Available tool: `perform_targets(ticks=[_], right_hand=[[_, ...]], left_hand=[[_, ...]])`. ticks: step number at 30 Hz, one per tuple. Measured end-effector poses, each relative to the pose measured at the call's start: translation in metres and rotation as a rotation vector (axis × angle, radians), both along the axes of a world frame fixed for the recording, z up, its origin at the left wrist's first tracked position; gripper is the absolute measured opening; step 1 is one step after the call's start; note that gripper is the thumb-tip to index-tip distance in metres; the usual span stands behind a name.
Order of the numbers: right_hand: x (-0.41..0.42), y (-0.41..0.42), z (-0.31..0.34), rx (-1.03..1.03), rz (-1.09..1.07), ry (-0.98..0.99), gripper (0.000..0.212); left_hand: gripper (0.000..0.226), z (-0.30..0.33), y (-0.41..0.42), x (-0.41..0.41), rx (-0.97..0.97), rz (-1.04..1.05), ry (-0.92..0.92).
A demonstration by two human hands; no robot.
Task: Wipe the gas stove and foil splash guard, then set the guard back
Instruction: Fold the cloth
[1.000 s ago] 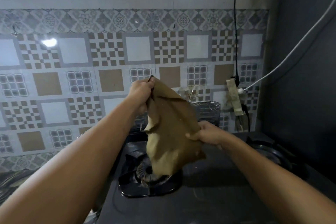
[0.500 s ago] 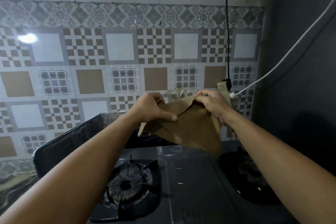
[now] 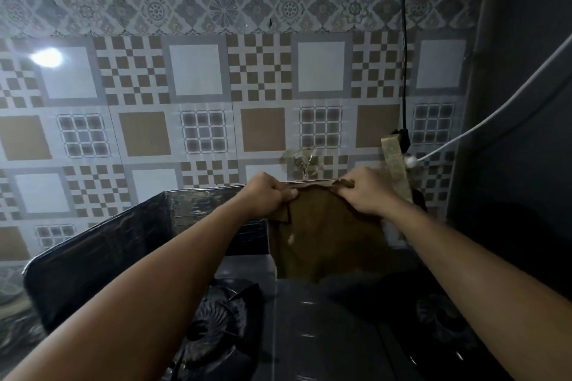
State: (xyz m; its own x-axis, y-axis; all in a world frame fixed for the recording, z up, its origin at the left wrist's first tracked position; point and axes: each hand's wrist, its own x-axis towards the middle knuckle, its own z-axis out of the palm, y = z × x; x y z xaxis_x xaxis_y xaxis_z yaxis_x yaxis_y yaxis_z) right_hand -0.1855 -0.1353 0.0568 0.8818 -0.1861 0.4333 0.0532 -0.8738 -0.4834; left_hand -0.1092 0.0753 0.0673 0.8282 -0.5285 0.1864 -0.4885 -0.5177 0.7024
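A brown cloth point(image 3: 322, 238) hangs spread out above the back of the black gas stove point(image 3: 309, 325). My left hand point(image 3: 269, 195) grips its upper left corner and my right hand point(image 3: 365, 192) pinches its upper right corner. The foil splash guard point(image 3: 130, 235) stands folded around the stove's left side and back, its top edge level with my hands. The left burner point(image 3: 213, 318) shows below my left forearm. The right burner point(image 3: 442, 322) lies in shadow, partly hidden by my right arm.
A patterned tiled wall point(image 3: 201, 96) rises behind the stove. A black cord point(image 3: 404, 40) hangs down to a power strip point(image 3: 397, 167) at the right, with a white cable point(image 3: 495, 114) running off to a dark wall at the right.
My hands have moved apart and stretched the cloth out flat by its top corners; a second ago it hung bunched from my raised left hand. The view has shifted closer to the stove.
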Motion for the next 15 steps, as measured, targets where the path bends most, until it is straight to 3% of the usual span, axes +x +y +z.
perform_targets(ticks=[3,5,7,11,15], right_hand=[[0.017,-0.005,-0.010,-0.003,0.067,-0.095,0.016],[0.026,-0.006,-0.016,-0.006,0.116,-0.227,0.031],[0.034,-0.009,-0.022,-0.086,0.172,-0.317,0.032],[0.049,-0.021,-0.033,-0.386,0.264,-0.360,0.028],[0.066,-0.037,-0.040,-0.500,0.233,-0.269,0.034]], left_hand=[[0.025,-0.010,-0.009,0.014,-0.013,0.060,-0.063],[0.013,-0.015,-0.015,0.023,-0.047,0.069,-0.105],[0.008,-0.020,-0.020,0.031,-0.106,0.083,-0.107],[0.025,-0.025,-0.034,0.051,-0.149,0.091,-0.174],[0.040,-0.030,-0.047,0.064,-0.059,0.048,-0.212]])
